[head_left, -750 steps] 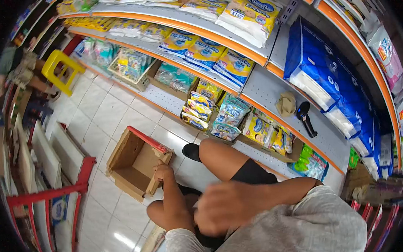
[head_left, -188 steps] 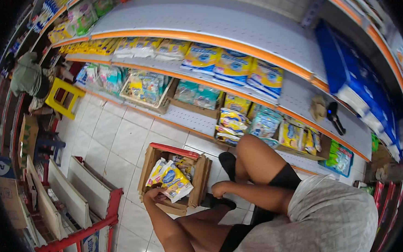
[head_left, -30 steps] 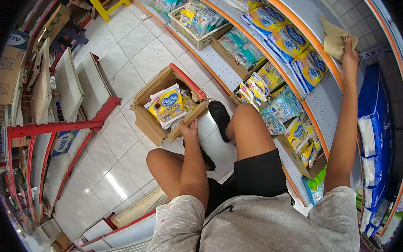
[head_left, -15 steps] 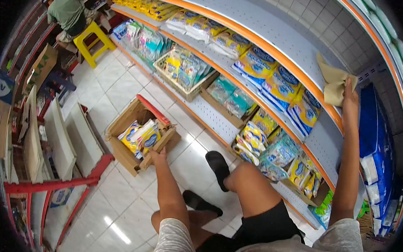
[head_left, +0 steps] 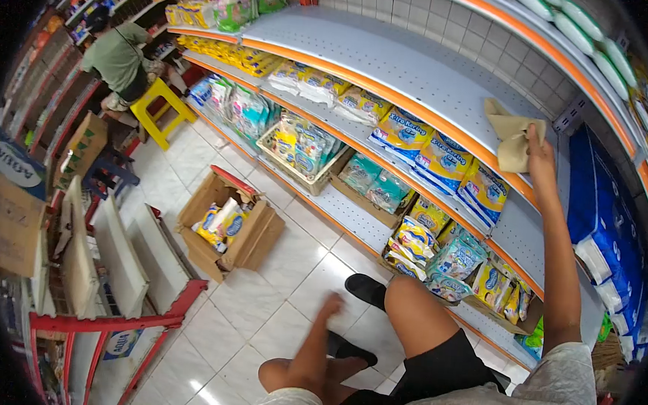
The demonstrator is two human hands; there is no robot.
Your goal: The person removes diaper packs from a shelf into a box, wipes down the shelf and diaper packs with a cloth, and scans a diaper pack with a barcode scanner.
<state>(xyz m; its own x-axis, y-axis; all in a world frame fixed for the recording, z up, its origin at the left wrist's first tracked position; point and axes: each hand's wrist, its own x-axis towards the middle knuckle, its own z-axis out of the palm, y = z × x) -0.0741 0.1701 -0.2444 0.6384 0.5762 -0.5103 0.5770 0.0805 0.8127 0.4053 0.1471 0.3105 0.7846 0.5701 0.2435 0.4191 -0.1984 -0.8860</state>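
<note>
A tan cloth (head_left: 514, 134) is gripped in my right hand (head_left: 541, 150) at the orange front edge of the upper grey shelf (head_left: 392, 51). Part of the cloth lies on the shelf surface and part hangs over the edge. My left hand (head_left: 331, 305) is over the white tiled floor, above my foot and apart from the carton. It is smeared by motion, so its fingers cannot be read. On the floor to its left stands an open cardboard carton (head_left: 259, 236) with several yellow and white packs (head_left: 222, 222) inside.
Lower shelves hold yellow diaper packs (head_left: 403, 129), a cream basket (head_left: 314, 180) and a carton of teal packs (head_left: 373, 179). Blue packs (head_left: 606, 197) stand at right. A red-edged rack (head_left: 124, 313) is at left. A person (head_left: 117, 60) sits on a yellow stool (head_left: 162, 115).
My left hand has let go of the carton's edge and moved back toward my knees. My right hand has shifted a little left along the shelf edge with the cloth. The view has turned slightly.
</note>
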